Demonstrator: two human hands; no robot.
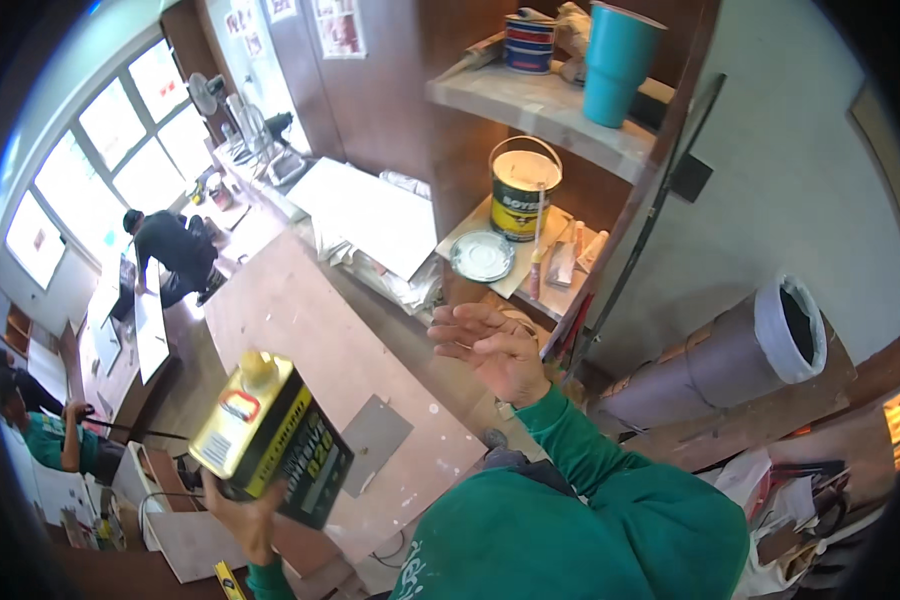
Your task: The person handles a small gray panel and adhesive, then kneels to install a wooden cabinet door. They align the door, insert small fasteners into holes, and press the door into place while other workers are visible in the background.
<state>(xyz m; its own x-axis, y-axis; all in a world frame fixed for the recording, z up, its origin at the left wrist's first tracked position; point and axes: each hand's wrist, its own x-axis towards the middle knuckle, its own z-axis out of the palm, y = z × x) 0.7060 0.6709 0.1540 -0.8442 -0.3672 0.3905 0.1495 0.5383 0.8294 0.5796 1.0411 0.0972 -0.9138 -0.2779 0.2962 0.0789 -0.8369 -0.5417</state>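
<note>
Left hand (242,510) cups a rectangular yellow-and-black can (270,440) from underneath, fingers wrapped on its lower corner, can tilted with the yellow cap (257,367) pointing to 12 o'clock. Firm hold, nothing slipping that I can see. Can sits at 7 o'clock in view, above the long plywood board (310,340).

Right hand (492,345) is empty, fingers spread wide, palm roughly facing the shelving, hovering at centre frame. Touches nothing. Green sleeve (590,470) runs back to 5 o'clock.

Around it:
- Lower shelf (495,262) at 1 o'clock: open yellow paint tin (523,195), its loose round lid (481,256) lying flat just beside it, a few scrapers and tubes (567,255) near the shelf edge.
- Upper shelf (545,105) at 12–1 o'clock: teal tumbler (615,60), striped tin (529,43).
- Rolled sheet with white end cover (740,350) at 3 o'clock, leaning on the wall.
- Two other people at 9 o'clock, well apart from both hands.

Judgement on handling: can looks heavy for a one-hand bottom grip, and the tilt puts load on the fingertips. Better to bring the free hand onto the top edge near the cap and level the can before anything else. Keep it over the board, not the shelf; the open tin and loose lid are easy to knock. Cannot tell whether the cap is tight, so treat it as loose.
</note>
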